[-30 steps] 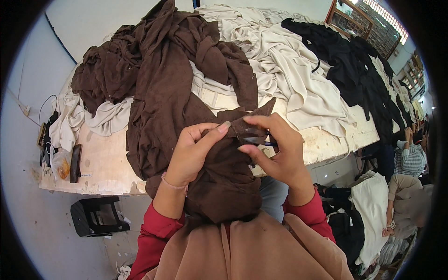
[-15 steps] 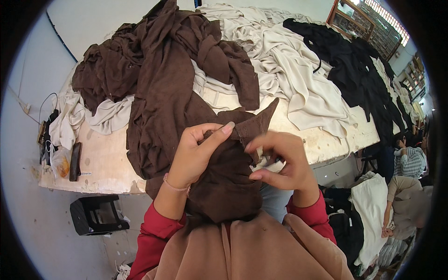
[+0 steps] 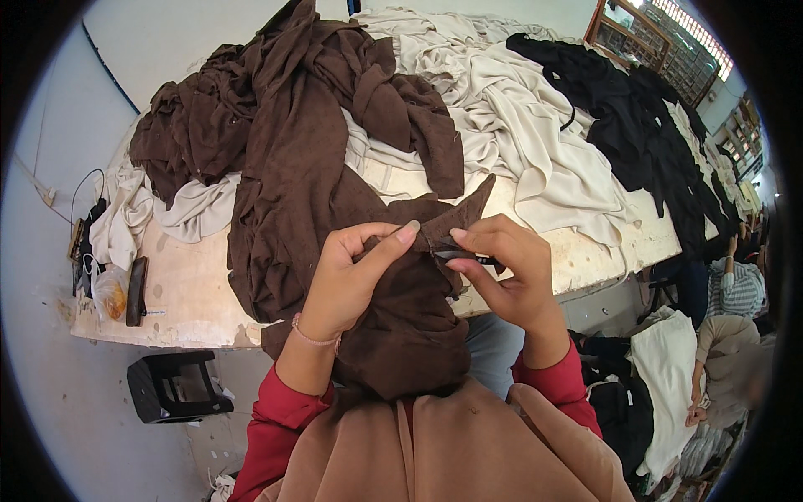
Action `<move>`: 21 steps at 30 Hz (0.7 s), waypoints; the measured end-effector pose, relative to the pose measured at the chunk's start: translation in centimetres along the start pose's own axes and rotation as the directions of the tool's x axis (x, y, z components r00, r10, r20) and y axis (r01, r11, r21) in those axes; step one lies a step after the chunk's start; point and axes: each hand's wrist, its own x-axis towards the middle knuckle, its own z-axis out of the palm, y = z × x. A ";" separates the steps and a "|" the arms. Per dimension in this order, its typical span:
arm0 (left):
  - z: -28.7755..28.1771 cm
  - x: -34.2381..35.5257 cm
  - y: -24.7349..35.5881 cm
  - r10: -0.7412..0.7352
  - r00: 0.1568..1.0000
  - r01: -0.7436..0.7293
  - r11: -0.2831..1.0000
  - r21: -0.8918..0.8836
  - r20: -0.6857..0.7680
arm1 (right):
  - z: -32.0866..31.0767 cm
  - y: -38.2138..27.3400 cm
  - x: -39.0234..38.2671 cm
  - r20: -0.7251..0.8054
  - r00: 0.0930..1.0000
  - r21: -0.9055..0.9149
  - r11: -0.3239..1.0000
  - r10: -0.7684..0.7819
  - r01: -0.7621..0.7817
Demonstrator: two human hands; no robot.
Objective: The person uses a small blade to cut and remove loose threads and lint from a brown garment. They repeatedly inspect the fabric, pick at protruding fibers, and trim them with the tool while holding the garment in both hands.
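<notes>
A dark brown cloth garment (image 3: 288, 167) runs from the table down over my lap. My left hand (image 3: 355, 272) is closed on its edge, thumb on top, near a raised pointed flap (image 3: 468, 209). Close by on the right, my right hand (image 3: 510, 272) grips small thread snips (image 3: 453, 252) between thumb and fingers. Their dark metal blades point left and meet the brown edge beside my left thumb. Whether a thread lies between the blades is too small to tell. The handle is mostly hidden in my palm.
Cream cloth (image 3: 535, 159) and black garments (image 3: 627, 125) lie heaped across the pale table (image 3: 192, 301). A plastic bag (image 3: 110, 291) hangs at its left end. A black stool (image 3: 177, 386) stands below. People (image 3: 728, 343) sit at the right beside more cloth.
My right hand has closed in toward the brown edge, and the snips now show between its fingers, blades at the cloth. My left hand keeps its hold in the same place.
</notes>
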 end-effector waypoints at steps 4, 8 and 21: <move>-0.1 0.1 -0.1 0.000 1.000 0.001 0.999 -0.040 0.015 | 0.6 0.4 0.1 -0.045 0.998 0.090 0.995 0.046 -0.042; -0.3 0.2 -0.2 0.000 0.999 0.002 0.998 -0.057 0.034 | 0.8 0.3 0.1 -0.040 0.999 0.060 0.998 -0.019 0.021; -0.4 0.2 -0.2 -0.002 0.999 0.004 0.999 -0.047 0.037 | -0.2 -1.6 0.9 -0.045 0.988 0.346 0.930 0.151 -0.126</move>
